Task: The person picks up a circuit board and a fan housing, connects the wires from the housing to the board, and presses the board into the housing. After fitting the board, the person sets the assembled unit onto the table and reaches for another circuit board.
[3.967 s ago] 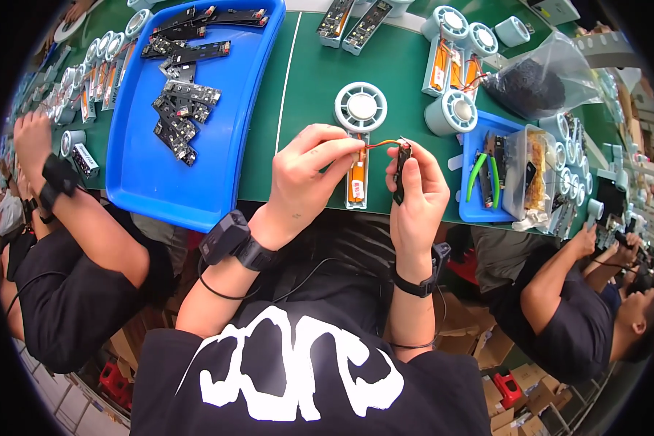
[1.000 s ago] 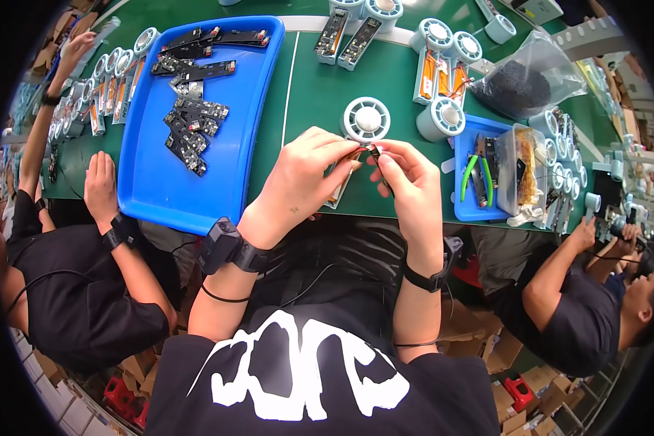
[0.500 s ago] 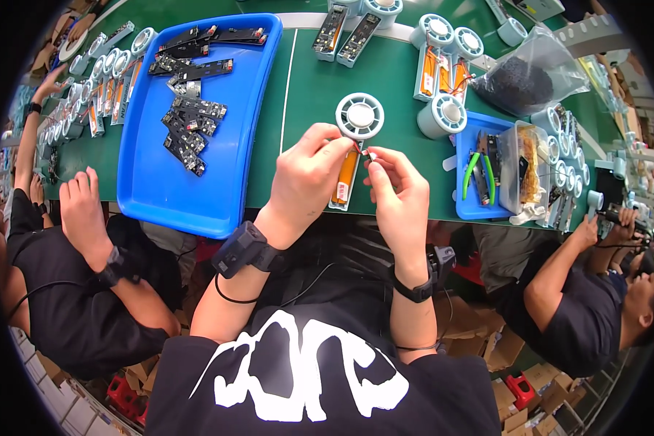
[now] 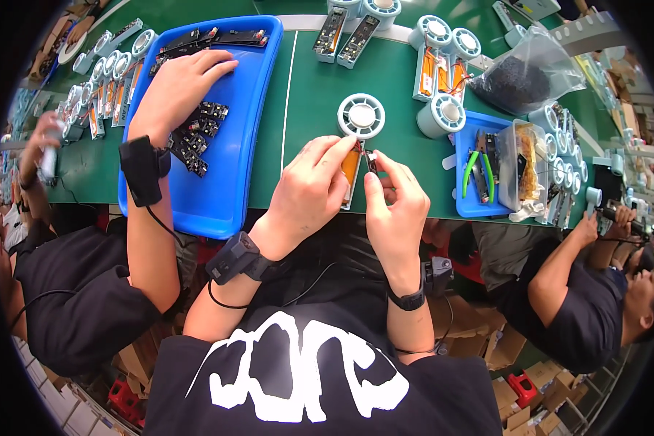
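A light-blue handheld fan (image 4: pixel 361 116) lies on the green table in front of me, its round grille at the far end. Its open handle, pointing toward me, holds an orange battery (image 4: pixel 351 166). My left hand (image 4: pixel 307 187) is closed at the handle's left side, its fingertips pinching thin red wires (image 4: pixel 358 146) just below the grille. On the other side, my right hand (image 4: pixel 398 205) pinches a narrow dark piece with a pale end (image 4: pixel 371 161) between thumb and fingers. Most of that piece is hidden, so I cannot tell its kind.
At left, a co-worker's hand (image 4: pixel 185 83) reaches over circuit boards (image 4: pixel 189 154) in a blue tray (image 4: pixel 218 211). On the right, a smaller blue tray (image 4: pixel 463 207) holds green-handled pliers (image 4: pixel 470 174) beside a clear box (image 4: pixel 511 171). Behind are more fans (image 4: pixel 443 115) and a bag of black material (image 4: pixel 523 76).
My left hand has shifted slightly down and its fingers have curled further beside the handle. My right hand has turned and lowered a little. The co-worker's hand has moved into the large blue tray.
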The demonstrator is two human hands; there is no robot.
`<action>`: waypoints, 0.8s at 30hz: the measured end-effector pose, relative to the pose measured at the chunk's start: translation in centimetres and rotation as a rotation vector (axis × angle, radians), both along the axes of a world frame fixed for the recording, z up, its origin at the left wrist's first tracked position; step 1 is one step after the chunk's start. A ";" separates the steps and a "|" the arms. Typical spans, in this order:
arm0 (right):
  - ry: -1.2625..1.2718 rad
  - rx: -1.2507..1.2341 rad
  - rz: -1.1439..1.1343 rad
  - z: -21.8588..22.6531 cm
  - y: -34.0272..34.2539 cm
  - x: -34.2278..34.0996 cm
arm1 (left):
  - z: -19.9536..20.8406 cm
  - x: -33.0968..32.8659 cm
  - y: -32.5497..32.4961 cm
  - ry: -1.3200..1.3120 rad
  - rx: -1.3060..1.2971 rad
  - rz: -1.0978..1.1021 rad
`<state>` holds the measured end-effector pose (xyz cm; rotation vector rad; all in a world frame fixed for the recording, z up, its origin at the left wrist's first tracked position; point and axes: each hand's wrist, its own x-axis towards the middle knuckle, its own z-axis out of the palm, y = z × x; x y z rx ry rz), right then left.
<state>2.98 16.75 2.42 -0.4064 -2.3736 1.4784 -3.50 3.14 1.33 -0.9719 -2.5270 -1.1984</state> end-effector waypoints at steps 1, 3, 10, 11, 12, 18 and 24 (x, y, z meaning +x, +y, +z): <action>-0.006 -0.006 0.001 0.1 0.1 0.0 | 0.0 0.0 0.0 0.025 -0.005 0.003; -0.021 -0.020 0.007 0.3 0.1 0.0 | -0.3 0.0 -0.1 0.050 -0.010 0.009; -0.002 0.034 0.012 0.2 -0.3 0.4 | -0.4 -0.1 -0.4 0.128 -0.165 -0.013; 0.020 0.080 0.012 0.0 -0.4 0.4 | -0.2 -0.2 -0.4 0.127 -0.166 -0.014; 0.021 0.080 0.013 0.1 -0.3 0.3 | 0.0 -0.3 -0.3 0.112 -0.170 -0.020; 0.025 -0.039 -0.043 -0.3 -0.6 -0.1 | -0.7 0.2 -1.1 0.037 -0.009 0.031; 0.025 0.035 -0.068 0.0 -1.4 -0.1 | -1.2 -0.3 -1.2 0.198 -0.185 -0.017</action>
